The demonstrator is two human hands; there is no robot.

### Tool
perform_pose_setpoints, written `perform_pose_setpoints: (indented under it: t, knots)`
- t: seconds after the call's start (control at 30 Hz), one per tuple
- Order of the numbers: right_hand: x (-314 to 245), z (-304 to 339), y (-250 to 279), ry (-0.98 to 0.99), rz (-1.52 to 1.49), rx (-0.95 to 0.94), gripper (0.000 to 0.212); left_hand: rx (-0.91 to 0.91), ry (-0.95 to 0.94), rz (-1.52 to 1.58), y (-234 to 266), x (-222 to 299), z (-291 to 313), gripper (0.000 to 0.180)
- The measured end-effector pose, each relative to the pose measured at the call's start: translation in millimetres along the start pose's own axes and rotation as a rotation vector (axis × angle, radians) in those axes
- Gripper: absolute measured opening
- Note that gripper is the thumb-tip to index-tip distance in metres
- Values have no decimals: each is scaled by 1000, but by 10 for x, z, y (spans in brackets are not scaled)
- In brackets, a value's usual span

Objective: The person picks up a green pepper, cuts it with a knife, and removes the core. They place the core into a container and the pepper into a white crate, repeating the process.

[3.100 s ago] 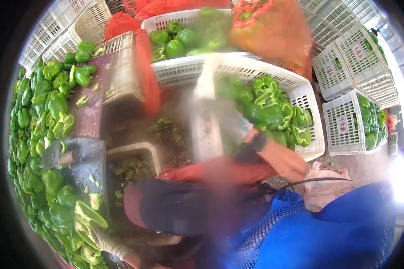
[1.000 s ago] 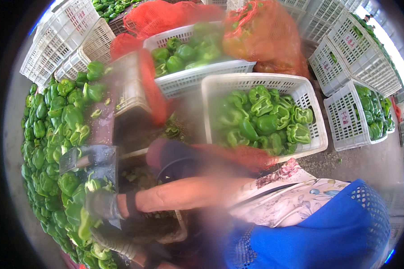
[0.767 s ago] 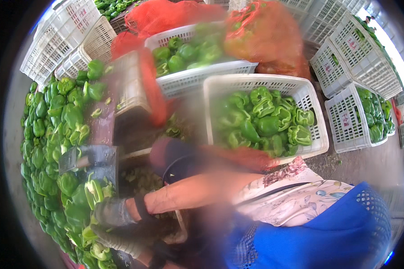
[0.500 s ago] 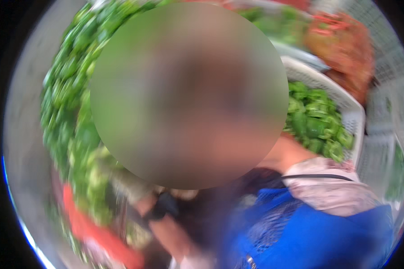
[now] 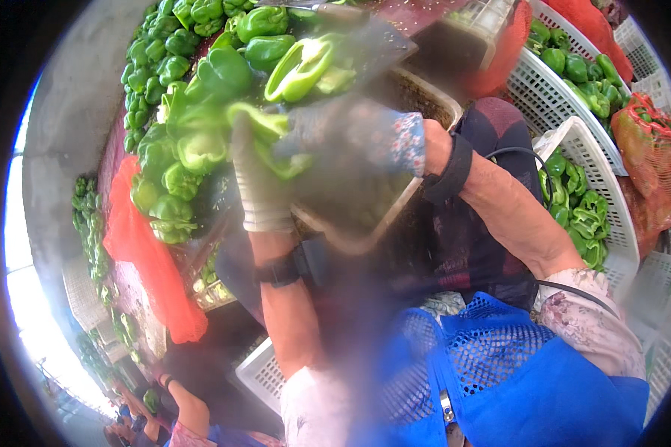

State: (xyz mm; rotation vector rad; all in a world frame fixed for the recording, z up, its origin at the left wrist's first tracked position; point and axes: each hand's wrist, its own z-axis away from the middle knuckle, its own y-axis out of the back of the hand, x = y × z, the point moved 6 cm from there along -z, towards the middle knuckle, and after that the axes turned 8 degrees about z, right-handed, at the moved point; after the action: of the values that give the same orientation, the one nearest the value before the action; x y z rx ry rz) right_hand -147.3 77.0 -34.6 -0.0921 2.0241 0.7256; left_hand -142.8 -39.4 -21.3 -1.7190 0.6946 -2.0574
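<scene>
Between my hands is a cut piece of green bell pepper (image 5: 282,160), its pale inside partly showing. My left hand (image 5: 259,175), in a striped light glove, closes on its left side. On the other side my right hand (image 5: 350,134), in a grey glove with a flowered cuff, grips the piece; its fingers are blurred. Just beyond lies a halved green pepper (image 5: 300,68) with its cut face up. Whole and opened peppers (image 5: 177,160) are heaped to the left. Below my hands is a dirty rectangular tub (image 5: 365,242).
At the right stand white perforated crates (image 5: 625,212) with green peppers, beside a red mesh bag (image 5: 652,156). A red net (image 5: 145,249) hangs over the table's left edge. A knife-like blade (image 5: 373,33) lies at the far side. Another person's arm (image 5: 190,406) shows lower left.
The view has swung from a blurred scene to the table, tub and crates. Both my hands now show with the pepper piece between them.
</scene>
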Motion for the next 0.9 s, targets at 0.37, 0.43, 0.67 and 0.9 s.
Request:
perform_pose_setpoints:
  t: [0.37, 0.43, 0.67, 0.9]
  knots:
    - [-685, 278, 147, 176, 161, 177, 17, -76, 181, 317, -74, -66, 125, 33]
    - [-621, 242, 282, 56, 5, 283, 16, -190, 188, 439, 40, -28, 114, 29]
    - [-681, 148, 359, 181, 553, 366, 24, -95, 58, 364, 239, 114, 43, 33]
    - [-326, 254, -90, -366, 264, -51, 23, 125, -166, -126, -77, 184, 207, 32]
